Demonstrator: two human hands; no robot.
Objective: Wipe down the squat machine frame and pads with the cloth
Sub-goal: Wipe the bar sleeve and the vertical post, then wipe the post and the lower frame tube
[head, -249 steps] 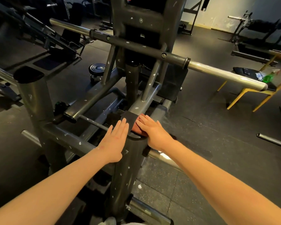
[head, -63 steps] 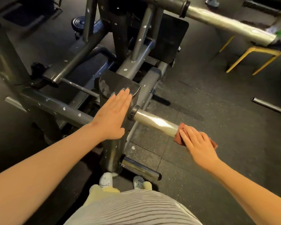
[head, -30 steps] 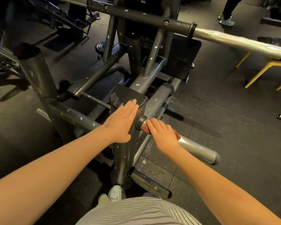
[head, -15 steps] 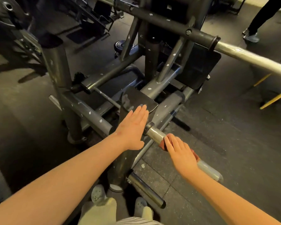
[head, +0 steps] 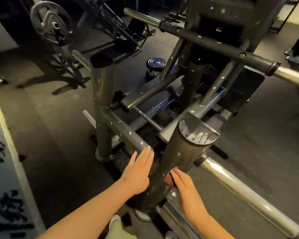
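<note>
The squat machine frame (head: 124, 130) is flecked white along nearly every tube, so I'd judge most of the wiping is yet to be done; the near post (head: 179, 152) is the part in hand, and it carries flecks both above and below the hands; the chrome peg (head: 240, 188) jutting right from it shines and looks clean; the dark pad (head: 245, 94) behind sits in shadow, and I can't say whether it has been touched; the post's cap (head: 197, 133) shows chalky smears and wants another pass. The left hand (head: 138, 173) lies flat on the post's left side, fingers straight, gripping nothing; the right hand (head: 185, 185), fingers also straight, presses the cloth (head: 169, 178) against the post's right side, low down.
</note>
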